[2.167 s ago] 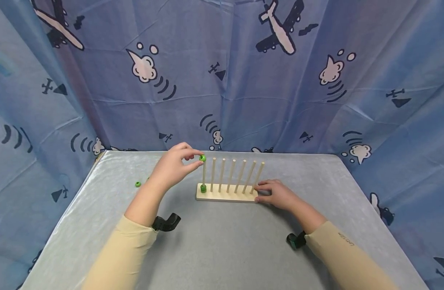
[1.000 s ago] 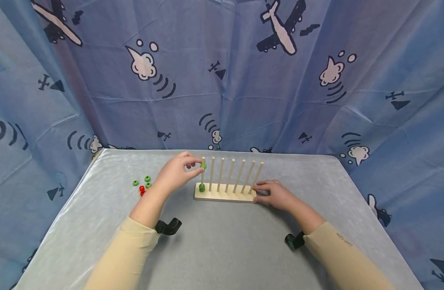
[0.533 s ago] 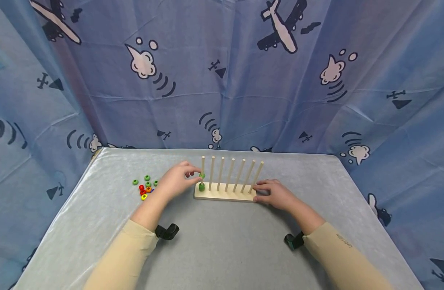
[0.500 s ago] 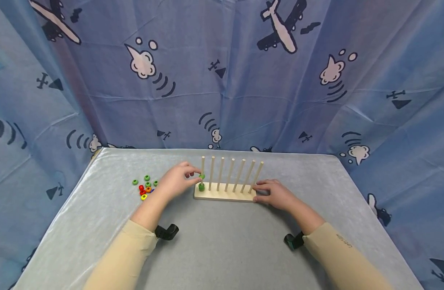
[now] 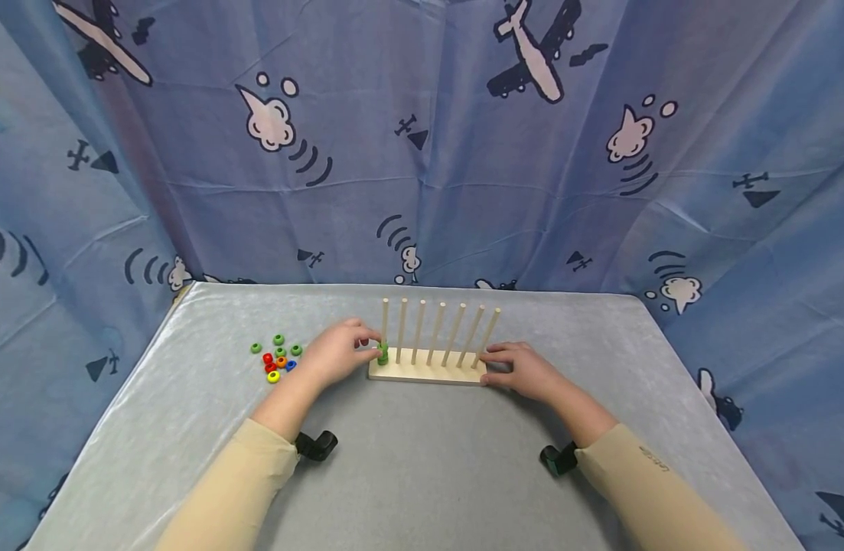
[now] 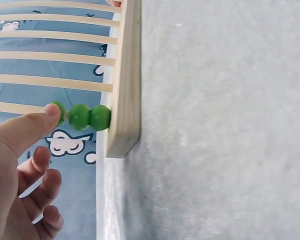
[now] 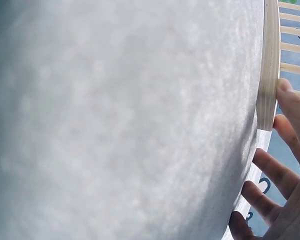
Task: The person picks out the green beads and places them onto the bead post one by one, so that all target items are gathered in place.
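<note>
A wooden peg board (image 5: 428, 372) with a row of several upright pegs stands mid-table in the head view. On its leftmost peg, two green beads (image 6: 90, 117) sit stacked against the base in the left wrist view. My left hand (image 5: 335, 353) pinches a third green bead (image 6: 60, 113), which is threaded on that same peg just above them with a small gap between. The thumb partly covers this bead. At the board's other end, my right hand (image 5: 528, 370) holds the base, thumb at the front edge and index finger (image 7: 287, 131) at the end.
Left of the board lies a loose group of beads: several green ones (image 5: 278, 339), red ones (image 5: 268, 358), an orange bead (image 5: 281, 362), a blue bead (image 5: 291, 365) and a yellow bead (image 5: 273, 376). A patterned blue curtain (image 5: 422, 191) hangs behind the grey-covered table (image 5: 428, 459).
My left hand has slid the green bead down the leftmost peg, from its top to just above the two lower beads. The right hand stays on the board's end.
</note>
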{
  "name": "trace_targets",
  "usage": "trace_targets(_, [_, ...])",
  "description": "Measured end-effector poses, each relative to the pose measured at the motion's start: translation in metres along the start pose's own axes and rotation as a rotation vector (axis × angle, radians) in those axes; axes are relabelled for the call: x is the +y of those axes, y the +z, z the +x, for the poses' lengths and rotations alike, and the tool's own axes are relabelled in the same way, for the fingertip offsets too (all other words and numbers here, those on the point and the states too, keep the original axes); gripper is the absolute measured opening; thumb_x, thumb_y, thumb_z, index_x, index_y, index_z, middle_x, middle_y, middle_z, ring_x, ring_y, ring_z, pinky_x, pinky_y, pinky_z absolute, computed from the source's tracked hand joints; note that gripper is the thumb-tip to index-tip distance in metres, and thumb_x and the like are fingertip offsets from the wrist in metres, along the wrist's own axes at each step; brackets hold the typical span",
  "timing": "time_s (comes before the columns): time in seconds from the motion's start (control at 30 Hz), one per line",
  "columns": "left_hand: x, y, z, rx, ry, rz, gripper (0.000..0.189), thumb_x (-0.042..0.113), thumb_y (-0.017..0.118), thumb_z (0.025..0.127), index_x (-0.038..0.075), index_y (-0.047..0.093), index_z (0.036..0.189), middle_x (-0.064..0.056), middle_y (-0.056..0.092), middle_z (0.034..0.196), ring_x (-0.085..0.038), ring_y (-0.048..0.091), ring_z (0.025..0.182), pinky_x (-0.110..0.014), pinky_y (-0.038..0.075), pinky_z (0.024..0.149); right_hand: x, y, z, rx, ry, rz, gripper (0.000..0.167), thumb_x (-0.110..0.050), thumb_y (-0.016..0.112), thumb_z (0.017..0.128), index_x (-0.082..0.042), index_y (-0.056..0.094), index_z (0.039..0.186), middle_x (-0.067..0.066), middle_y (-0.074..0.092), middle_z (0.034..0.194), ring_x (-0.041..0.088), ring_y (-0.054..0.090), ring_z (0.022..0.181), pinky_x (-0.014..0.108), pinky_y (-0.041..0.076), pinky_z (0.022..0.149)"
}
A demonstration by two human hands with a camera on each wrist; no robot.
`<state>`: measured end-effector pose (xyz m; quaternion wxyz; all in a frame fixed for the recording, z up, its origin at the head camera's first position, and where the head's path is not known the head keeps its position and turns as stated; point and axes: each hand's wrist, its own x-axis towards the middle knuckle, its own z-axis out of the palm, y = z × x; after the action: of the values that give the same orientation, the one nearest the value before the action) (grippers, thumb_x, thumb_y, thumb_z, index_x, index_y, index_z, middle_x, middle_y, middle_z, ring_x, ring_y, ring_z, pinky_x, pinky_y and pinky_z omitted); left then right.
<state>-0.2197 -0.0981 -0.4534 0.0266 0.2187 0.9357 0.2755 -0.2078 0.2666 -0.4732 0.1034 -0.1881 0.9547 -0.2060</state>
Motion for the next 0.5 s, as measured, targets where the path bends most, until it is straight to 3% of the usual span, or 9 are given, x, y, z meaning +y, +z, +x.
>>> trace_targets(0.5, [-0.0066, 0.004, -0.0009, 0.004, -0.024, 0.031, 0.026, 0.031, 0.073, 0.091, 0.022, 0.075, 0.116, 0.004, 0.06, 0.097, -0.013, 0.056, 0.086, -0.034, 0.046, 0.074, 0.0026, 0.0023, 0.0007, 0.021, -0.014, 0.002, 0.053, -0.041, 0.074, 0.088, -0.012, 0.066, 0.132, 0.016, 0.055, 0.139, 0.042, 0.043, 0.131, 0.058, 0.035, 0.105])
